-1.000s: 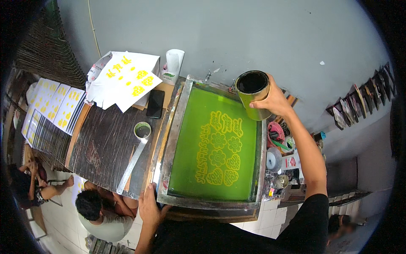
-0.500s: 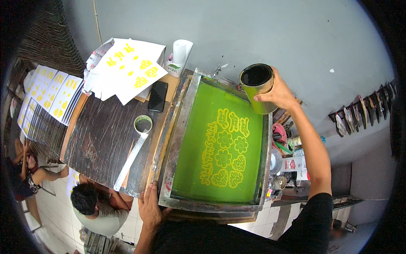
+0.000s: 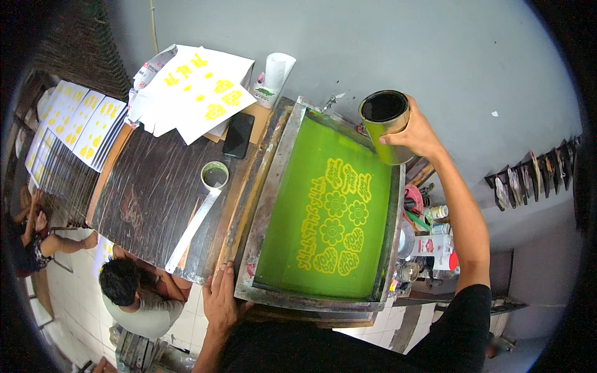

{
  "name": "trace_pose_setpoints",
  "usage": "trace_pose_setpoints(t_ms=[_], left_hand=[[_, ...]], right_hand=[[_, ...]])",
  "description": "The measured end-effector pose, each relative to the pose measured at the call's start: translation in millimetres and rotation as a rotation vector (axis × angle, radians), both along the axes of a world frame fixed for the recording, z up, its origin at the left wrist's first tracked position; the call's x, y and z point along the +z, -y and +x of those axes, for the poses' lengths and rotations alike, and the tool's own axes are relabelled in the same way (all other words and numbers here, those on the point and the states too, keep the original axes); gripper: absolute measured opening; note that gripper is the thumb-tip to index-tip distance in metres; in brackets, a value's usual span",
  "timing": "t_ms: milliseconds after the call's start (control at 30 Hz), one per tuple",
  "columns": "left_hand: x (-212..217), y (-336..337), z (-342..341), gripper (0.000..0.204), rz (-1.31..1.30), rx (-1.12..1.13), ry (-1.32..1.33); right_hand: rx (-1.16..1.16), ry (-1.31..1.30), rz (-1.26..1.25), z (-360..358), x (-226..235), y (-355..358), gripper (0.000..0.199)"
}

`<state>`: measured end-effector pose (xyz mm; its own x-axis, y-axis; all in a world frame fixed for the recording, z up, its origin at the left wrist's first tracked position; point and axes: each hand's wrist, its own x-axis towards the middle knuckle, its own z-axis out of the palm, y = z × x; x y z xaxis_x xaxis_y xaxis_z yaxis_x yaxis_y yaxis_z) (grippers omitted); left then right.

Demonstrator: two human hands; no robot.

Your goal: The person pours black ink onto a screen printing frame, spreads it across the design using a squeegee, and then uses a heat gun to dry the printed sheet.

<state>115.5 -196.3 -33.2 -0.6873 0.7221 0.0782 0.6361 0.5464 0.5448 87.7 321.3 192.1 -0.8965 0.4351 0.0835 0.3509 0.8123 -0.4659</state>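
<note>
A long dark wooden table (image 3: 149, 193) is seen from above, set against a grey wall (image 3: 385, 43). On its right part a large printing screen (image 3: 323, 205) is laid flat: a metal frame around green mesh, with a yellow pattern of flowers, hearts and lettering (image 3: 336, 217) in the middle. Beyond the far left of the table, stacks of white sheets printed in yellow (image 3: 193, 90) are piled, and more such sheets (image 3: 74, 127) are spread over a rack to the left. The near left corner of the frame is gripped by the left hand (image 3: 221, 301), its fingers laid flat along the table edge beside it. A green can with a dark inside (image 3: 387, 124) is held upright over the far right corner of the screen, clasped around its side by the closed right hand (image 3: 418, 133). A long flat metal strip (image 3: 193, 230) is laid on the table left of the screen, and a small round pot of green ink (image 3: 215, 175) is set at its far end. A black phone (image 3: 238, 135) is placed just beyond the pot, near the sheets. Small jars and rolls (image 3: 423, 242) are crowded on a shelf to the right of the frame. Below the table's near edge, a seated person with dark hair (image 3: 124, 283) is seen on the tiled floor.
</note>
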Motion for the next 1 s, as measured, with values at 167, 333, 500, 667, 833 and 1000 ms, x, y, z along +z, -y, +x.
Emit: trace_pose_setpoints(t_ms=[167, 333, 500, 667, 833, 1000], left_hand=[[-2.1, 0.6, -0.8, 0.112, 0.011, -0.016, -0.017], [-1.5, 1.0, -1.0, 0.111, -0.01, -0.01, -0.008], [-4.2, 1.1, -0.6, 0.109, -0.004, -0.008, -0.016], [-3.3, -0.2, -0.6, 0.106, -0.01, -0.003, -0.012], [-5.0, 1.2, -0.3, 0.106, -0.018, -0.012, -0.028], [-1.9, 0.6, -0.9, 0.106, -0.039, -0.012, -0.025]], right_hand=[[0.011, -0.01, 0.008, -0.7, 0.6, -2.6, 0.105], [0.01, 0.002, 0.008, -2.7, 2.7, -2.5, 0.105], [-0.012, 0.029, -0.016, -2.8, 5.0, -3.6, 0.101], [0.027, -0.003, 0.001, -3.7, 5.3, -4.3, 0.102], [0.04, -0.009, -0.031, -4.5, 4.5, -4.5, 0.1], [0.024, 0.008, -0.022, -6.7, 5.1, -3.6, 0.1]])
